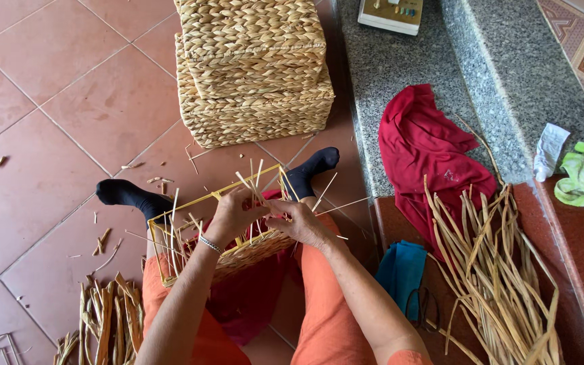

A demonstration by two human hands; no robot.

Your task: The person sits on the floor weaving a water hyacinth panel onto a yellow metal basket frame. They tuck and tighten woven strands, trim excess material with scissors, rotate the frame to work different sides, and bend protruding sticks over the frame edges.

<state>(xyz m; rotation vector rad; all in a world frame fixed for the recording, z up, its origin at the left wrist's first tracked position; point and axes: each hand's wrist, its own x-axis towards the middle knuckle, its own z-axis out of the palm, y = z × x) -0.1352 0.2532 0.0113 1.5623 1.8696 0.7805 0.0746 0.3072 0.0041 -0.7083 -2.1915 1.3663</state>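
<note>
**Basket half-woven on the lap**

Judged well short of finished: woven only along the lower wall of the half-made basket (pixel 238 253), resting on the lap between the knees, with yellow frame (pixel 190 215) bare above and loose strand ends sticking up. Plenty of dried straw (pixel 501 284) waiting at the right (three finished baskets (pixel 255 67) stacked ahead). Left hand (pixel 232 215) curled on the rim, fingers pinched together on strands. Right hand (pixel 299 222) likewise, fingertips closed on a strand beside it.

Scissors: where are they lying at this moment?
In the head view, the scissors lie on the floor to the person's right, beside the blue cloth and just left of the pile of dried straw strips.
</note>
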